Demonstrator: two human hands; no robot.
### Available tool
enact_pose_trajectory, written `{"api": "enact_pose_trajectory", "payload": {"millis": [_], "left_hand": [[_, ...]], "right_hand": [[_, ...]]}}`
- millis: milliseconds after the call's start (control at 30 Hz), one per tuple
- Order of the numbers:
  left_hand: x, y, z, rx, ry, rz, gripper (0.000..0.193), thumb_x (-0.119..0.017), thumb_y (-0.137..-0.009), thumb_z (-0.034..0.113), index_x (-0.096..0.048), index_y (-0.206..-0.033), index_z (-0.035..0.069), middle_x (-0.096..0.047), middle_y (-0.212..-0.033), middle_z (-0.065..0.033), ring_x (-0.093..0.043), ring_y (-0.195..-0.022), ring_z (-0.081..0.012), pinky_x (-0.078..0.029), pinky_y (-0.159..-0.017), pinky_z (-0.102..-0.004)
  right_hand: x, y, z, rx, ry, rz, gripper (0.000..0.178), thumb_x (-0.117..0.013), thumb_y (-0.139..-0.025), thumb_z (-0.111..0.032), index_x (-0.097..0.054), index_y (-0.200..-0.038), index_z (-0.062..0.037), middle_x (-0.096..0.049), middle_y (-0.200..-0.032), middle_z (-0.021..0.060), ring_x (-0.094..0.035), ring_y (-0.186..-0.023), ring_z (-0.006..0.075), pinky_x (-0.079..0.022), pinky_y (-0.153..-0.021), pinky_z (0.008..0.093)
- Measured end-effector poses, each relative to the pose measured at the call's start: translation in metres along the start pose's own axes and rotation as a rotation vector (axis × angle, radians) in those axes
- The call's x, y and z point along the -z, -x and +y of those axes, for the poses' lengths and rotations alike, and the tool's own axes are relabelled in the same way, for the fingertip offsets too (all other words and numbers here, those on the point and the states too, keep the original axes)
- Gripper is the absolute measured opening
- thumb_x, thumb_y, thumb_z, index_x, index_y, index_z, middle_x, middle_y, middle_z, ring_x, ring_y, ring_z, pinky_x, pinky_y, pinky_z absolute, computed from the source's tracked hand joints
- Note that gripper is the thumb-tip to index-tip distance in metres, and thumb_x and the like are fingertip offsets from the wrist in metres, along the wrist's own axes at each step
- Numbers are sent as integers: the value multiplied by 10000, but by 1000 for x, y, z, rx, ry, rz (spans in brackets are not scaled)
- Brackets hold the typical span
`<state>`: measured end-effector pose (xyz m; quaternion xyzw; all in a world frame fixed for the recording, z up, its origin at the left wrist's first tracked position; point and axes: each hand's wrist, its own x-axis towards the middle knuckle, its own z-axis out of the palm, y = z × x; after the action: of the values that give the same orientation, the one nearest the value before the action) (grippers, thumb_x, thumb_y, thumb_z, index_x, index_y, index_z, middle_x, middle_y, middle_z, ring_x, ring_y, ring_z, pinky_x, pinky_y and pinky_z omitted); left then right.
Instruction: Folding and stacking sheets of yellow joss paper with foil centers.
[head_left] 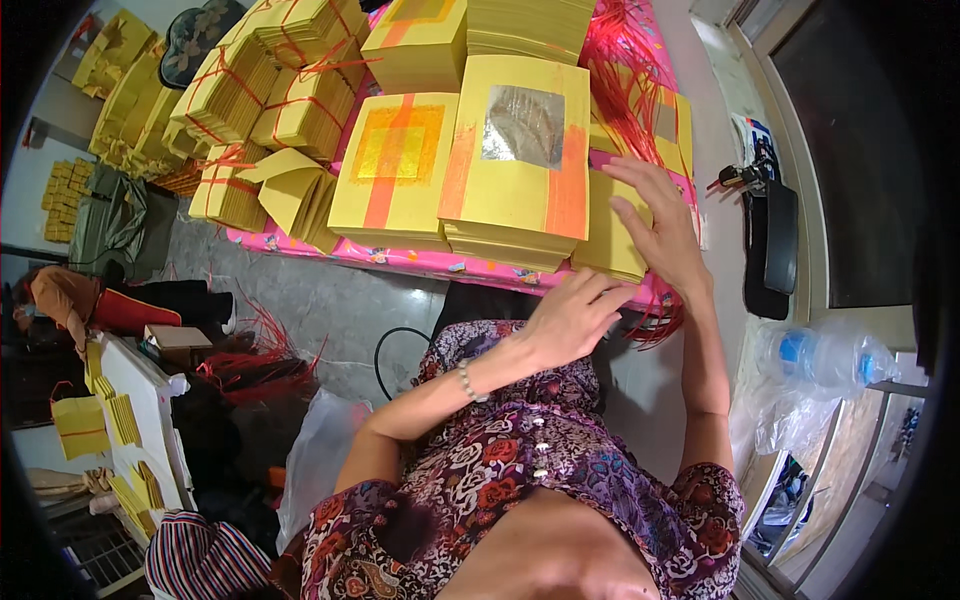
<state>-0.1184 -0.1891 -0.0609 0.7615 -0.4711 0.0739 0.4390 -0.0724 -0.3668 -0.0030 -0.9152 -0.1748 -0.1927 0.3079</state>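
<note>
A small stack of yellow paper (612,232) lies near the front right edge of the table, partly behind my right hand. My right hand (662,222) reaches over its right side, fingers apart and stretched toward the paper. At the stack's near edge is my left hand (578,318), palm down, its fingers loosely bent and apart; whether the fingertips touch the paper I cannot tell. Just left stands a taller yellow paper stack (470,185) with a silver square and orange bands on top. Beside that sits another stack (345,205) with a gold square and one orange band.
Red strings (630,60) spread over the right side of the pink-covered table (400,262). Tied yellow bundles (225,95) crowd its left part. A plastic bottle in clear film (820,355) is at the right. Red strands (262,350) and a plastic bag (325,450) lie at lower left.
</note>
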Motion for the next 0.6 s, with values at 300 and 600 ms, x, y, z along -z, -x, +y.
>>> {"api": "enact_pose_trajectory", "payload": {"millis": [300, 600], "left_hand": [[126, 1, -32, -1, -327, 224, 359, -785, -675, 63, -693, -1020, 100, -635, -919, -61, -591, -843, -243, -489, -717, -348], [123, -13, -59, -46, -368, 112, 295, -786, -697, 146, -703, -980, 130, -658, -1014, -29, -585, -947, -248, -487, -820, -372]], "right_hand": [[-15, -18, -28, 384, 124, -145, 441, -730, -743, -235, -595, -1120, -51, -581, -1177, 118, -544, -1121, 319, -456, -925, 425], [-20, -20, -18, 362, 9, -147, 333, -724, -745, -217, -612, -1001, -35, -637, -1047, 108, -607, -962, 298, -491, -806, 401]]}}
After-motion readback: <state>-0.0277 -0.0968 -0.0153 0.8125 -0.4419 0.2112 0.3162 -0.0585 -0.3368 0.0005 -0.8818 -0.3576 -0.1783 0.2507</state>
